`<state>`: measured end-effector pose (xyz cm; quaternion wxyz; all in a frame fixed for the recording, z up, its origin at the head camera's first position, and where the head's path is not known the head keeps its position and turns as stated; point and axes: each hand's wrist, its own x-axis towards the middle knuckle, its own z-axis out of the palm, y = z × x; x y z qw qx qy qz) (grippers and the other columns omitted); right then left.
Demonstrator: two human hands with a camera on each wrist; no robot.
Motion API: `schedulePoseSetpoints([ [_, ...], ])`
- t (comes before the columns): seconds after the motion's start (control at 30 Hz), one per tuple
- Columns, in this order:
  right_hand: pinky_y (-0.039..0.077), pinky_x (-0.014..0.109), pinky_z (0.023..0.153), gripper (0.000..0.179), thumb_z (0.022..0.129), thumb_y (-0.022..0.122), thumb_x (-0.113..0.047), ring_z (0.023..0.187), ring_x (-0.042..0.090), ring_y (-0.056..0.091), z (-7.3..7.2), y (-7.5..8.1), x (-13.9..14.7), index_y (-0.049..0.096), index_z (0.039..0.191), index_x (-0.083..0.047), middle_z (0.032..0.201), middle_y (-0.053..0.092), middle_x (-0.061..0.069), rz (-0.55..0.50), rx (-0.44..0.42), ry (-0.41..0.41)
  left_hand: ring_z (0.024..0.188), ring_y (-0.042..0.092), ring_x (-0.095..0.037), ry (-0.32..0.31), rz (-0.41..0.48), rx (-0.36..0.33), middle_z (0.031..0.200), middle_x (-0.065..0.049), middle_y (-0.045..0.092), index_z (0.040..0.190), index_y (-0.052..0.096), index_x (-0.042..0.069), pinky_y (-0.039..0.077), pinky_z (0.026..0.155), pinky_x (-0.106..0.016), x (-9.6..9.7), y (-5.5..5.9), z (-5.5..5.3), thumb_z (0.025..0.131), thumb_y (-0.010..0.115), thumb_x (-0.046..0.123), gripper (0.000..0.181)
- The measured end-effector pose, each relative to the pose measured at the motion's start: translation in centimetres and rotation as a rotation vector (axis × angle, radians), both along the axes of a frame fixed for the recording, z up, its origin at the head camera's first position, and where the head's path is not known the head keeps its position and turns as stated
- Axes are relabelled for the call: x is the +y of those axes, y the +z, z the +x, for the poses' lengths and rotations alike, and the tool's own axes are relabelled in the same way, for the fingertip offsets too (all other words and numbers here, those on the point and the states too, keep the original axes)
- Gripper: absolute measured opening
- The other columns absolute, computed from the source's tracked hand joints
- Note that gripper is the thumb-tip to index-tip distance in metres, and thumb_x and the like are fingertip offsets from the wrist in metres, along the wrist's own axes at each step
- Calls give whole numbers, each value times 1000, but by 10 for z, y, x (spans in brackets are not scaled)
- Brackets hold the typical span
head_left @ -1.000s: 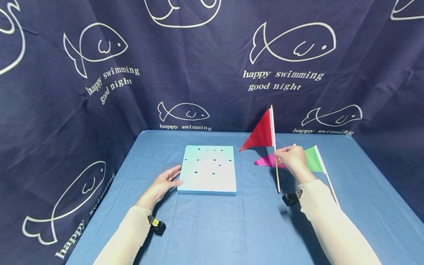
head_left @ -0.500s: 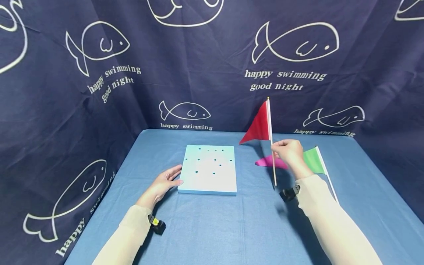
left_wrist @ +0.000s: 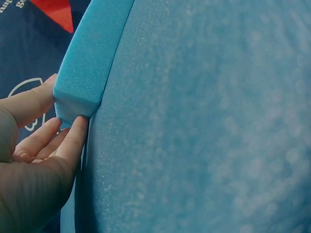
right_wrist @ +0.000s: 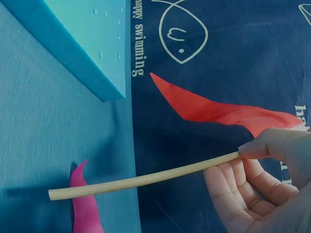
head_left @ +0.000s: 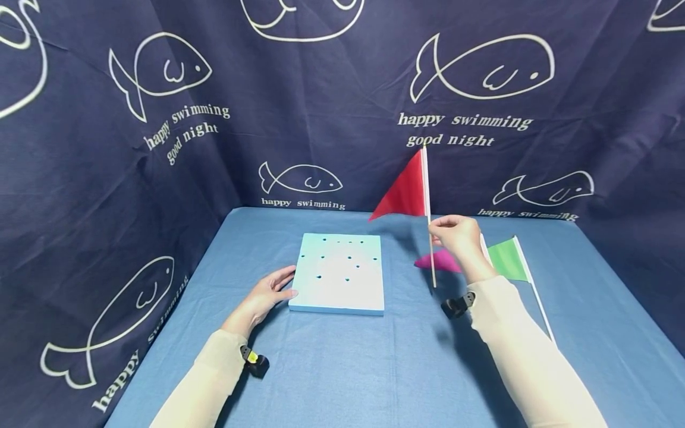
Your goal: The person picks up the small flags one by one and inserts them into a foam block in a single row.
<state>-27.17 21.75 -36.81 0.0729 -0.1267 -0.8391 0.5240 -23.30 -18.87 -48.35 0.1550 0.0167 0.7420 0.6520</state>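
A light blue square board (head_left: 337, 291) with several small holes in its top lies on the blue table cloth. My left hand (head_left: 264, 297) rests against its left edge, with fairly straight fingers (left_wrist: 77, 133) on its side and the thumb at its corner. In my right hand (head_left: 459, 238) is a red triangular flag (head_left: 408, 190), pinched by its thin wooden stick (right_wrist: 146, 178) between thumb and fingers. The flag stands nearly upright above the table, right of the board. The stick's lower end hangs free, apart from the board.
A pink flag (head_left: 441, 261) lies on the table behind the right hand, partly hidden by it. Beside it lies a green flag (head_left: 505, 261) with a white pole. A dark blue curtain (head_left: 369, 119) with fish drawings hangs at the back and sides.
My right hand has moved left and upward in the head view, carrying the red flag closer to the board. My left hand has stayed at the board's edge.
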Motion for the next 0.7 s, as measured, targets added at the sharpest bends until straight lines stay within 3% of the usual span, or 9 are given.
schedulePoseSetpoints([
  [0.2,59,23,59,22,79,64,-3,56,6,66,-6,-1,-10,68,98,7,54,60,-18,-135,54,17,146,26,-32,-8,-2,13,154,-20,34,148,35,0,25,118,-49,-2,-4,-1,86,69,-2,70],
  [0.3,58,21,57,22,79,65,-4,56,5,65,-8,-1,-15,68,99,6,55,59,-20,-128,52,24,146,26,-32,-18,-8,19,154,-20,34,148,34,0,26,118,-50,-2,-4,-1,87,69,0,70],
  [0.5,60,30,66,23,80,65,-6,56,3,65,-12,-1,-27,70,100,5,57,60,-19,-108,55,48,146,26,-31,-8,-19,15,153,-20,36,148,36,1,26,118,-49,-2,-6,-1,87,68,-1,69],
  [0.7,60,28,64,20,80,67,-8,58,8,68,-18,3,-42,71,96,3,60,62,-14,-79,90,59,146,28,-31,-1,-41,28,153,-19,37,147,37,2,28,117,-49,-1,-6,-2,87,67,-2,67],
])
